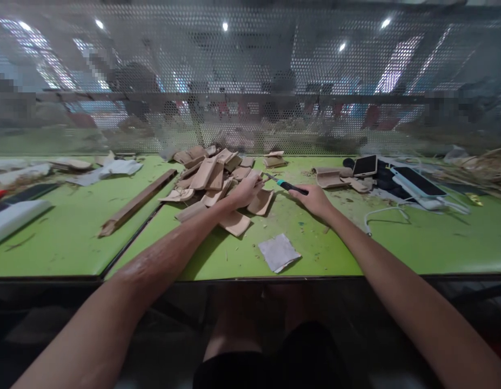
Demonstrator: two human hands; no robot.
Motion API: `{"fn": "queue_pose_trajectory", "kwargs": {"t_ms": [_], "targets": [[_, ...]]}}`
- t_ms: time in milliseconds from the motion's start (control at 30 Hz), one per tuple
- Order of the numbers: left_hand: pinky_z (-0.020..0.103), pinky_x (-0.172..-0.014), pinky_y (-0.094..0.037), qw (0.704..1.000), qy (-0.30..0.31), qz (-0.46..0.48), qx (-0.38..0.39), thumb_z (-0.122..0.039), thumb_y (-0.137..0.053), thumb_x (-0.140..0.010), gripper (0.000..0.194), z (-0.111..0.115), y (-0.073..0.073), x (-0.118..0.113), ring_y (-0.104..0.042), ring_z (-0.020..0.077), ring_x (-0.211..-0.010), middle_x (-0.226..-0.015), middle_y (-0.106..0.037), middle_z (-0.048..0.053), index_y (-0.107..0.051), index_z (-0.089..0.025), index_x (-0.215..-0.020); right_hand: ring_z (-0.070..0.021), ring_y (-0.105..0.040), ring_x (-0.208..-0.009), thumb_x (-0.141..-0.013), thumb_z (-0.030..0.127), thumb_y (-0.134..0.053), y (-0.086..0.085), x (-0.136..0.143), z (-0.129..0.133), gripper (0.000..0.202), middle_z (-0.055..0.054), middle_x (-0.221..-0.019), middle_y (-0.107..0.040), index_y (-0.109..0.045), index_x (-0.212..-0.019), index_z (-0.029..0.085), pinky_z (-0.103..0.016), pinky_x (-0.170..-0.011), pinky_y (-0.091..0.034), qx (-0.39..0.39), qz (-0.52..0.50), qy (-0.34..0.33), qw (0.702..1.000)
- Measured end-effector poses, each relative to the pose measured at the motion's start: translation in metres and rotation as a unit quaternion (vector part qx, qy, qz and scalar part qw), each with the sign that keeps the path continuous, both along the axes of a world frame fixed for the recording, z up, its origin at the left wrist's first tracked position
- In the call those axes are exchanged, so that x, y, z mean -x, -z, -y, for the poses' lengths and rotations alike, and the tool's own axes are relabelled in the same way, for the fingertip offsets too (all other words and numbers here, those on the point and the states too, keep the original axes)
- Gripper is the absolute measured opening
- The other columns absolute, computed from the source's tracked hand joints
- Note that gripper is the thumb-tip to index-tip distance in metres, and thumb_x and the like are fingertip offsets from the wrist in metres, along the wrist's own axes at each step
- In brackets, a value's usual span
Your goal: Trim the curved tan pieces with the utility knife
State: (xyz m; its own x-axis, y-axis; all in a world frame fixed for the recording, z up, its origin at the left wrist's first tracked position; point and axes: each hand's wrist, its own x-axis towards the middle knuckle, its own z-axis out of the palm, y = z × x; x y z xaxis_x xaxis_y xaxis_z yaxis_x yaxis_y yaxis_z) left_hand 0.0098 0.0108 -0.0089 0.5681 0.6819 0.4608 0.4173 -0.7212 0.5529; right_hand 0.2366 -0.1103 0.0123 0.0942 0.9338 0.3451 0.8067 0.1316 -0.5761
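Observation:
My right hand (315, 201) is closed around the handle of a craft knife (289, 187), black with a teal collar. Its thin blade points left, close to the fingertips of my left hand (250, 190). Those left fingers are curled together; whatever they pinch is too small and partly hidden to make out. Under and behind the left hand lies a heap of curved tan wood-like pieces (205, 172). One broad curved piece (260, 202) rests just below the left fingers, and another flat one (235, 222) sits nearer the front edge.
A folded grey paper square (278, 253) lies near the front edge of the green table (339, 251). Left is a long brown strip (139, 202). Right are curved pieces (331, 177), a phone (365, 165), another phone (418, 181) and a white cable (386, 209). Perforated mesh (250, 119) stands behind.

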Motion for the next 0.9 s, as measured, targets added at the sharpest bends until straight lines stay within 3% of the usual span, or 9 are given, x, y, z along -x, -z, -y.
{"fn": "queue_pose_trajectory", "kwargs": {"t_ms": [167, 367, 533, 767, 900], "targets": [[0.029, -0.07, -0.041, 1.0, -0.013, 0.004, -0.004, -0.025, -0.052, -0.095, 0.01, 0.0032, -0.0043, -0.0009, -0.056, 0.0173, -0.078, -0.083, -0.062, 0.005, -0.057, -0.017, -0.091, -0.0201, -0.057, -0.061, -0.085, 0.057, -0.059, -0.0009, 0.0014, 0.001, 0.056, -0.01, -0.076, -0.072, -0.077, -0.111, 0.01, -0.03, -0.056, -0.037, 0.018, 0.009, 0.031, 0.999], [0.028, -0.07, -0.041, 1.0, 0.012, 0.024, -0.014, -0.025, -0.05, -0.095, 0.01, 0.0021, -0.0014, 0.0003, -0.056, 0.0167, -0.079, -0.085, -0.064, 0.005, -0.056, -0.018, -0.093, -0.0213, -0.06, -0.07, -0.086, 0.056, -0.058, -0.0008, 0.0015, 0.0018, 0.055, -0.01, -0.085, -0.074, -0.078, -0.109, 0.012, -0.031, -0.063, -0.042, 0.017, -0.015, -0.014, 1.0], [0.028, -0.07, -0.041, 1.0, -0.005, 0.021, -0.022, -0.025, -0.053, -0.093, 0.008, -0.0007, -0.0005, -0.0006, -0.055, 0.0165, -0.078, -0.083, -0.062, 0.004, -0.057, -0.017, -0.091, -0.0236, -0.062, -0.072, -0.086, 0.056, -0.058, 0.001, 0.0006, -0.0006, 0.056, -0.012, -0.086, -0.074, -0.078, -0.11, 0.01, -0.032, -0.064, -0.042, -0.005, 0.002, 0.015, 1.0], [0.028, -0.071, -0.043, 0.999, 0.004, 0.03, -0.016, -0.026, -0.05, -0.096, 0.012, -0.0018, 0.0027, -0.0011, -0.057, 0.0167, -0.079, -0.084, -0.064, 0.004, -0.058, -0.017, -0.094, -0.0219, -0.061, -0.071, -0.085, 0.054, -0.059, -0.0029, 0.0017, 0.0024, 0.051, -0.011, -0.086, -0.074, -0.079, -0.106, 0.012, -0.032, -0.064, -0.042, 0.021, -0.028, -0.014, 0.999], [0.03, -0.072, -0.043, 0.999, -0.003, 0.015, -0.029, -0.026, -0.051, -0.095, 0.012, -0.0032, 0.0038, -0.0013, -0.058, 0.0179, -0.08, -0.085, -0.065, 0.006, -0.058, -0.017, -0.094, -0.0223, -0.059, -0.069, -0.085, 0.056, -0.058, -0.0025, -0.0003, 0.0001, 0.054, -0.011, -0.078, -0.071, -0.079, -0.103, 0.01, -0.032, -0.062, -0.039, 0.009, -0.008, 0.019, 1.0]]}}
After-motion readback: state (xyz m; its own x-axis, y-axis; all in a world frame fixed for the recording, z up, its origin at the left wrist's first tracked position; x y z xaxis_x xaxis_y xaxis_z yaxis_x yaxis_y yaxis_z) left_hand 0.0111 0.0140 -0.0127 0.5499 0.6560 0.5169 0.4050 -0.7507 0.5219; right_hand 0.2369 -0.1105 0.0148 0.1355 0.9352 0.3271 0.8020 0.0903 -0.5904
